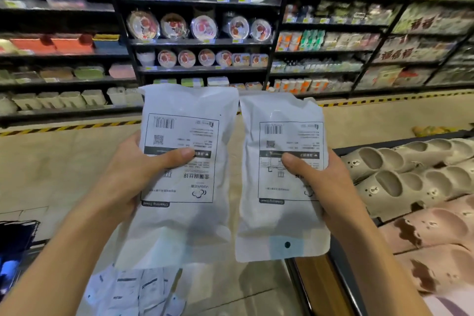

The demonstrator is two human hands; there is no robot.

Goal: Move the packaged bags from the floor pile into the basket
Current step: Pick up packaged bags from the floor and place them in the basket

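I hold two white packaged bags up in front of me, printed labels upside down. My left hand (133, 174) grips the left bag (184, 223), thumb across its label. My right hand (323, 182) grips the right bag (279, 223) the same way; that bag has a round hang hole at its lower end. Below them, a pile of the same white bags (133, 292) lies on the floor, partly hidden by the held bags. A dark wire basket (18, 241) shows at the lower left edge.
Store shelves (200, 41) with plates and containers stand ahead across a beige floor with a yellow-black striped line (66, 128). A display of beige and pink slippers (415, 187) fills the right side, close to my right arm.
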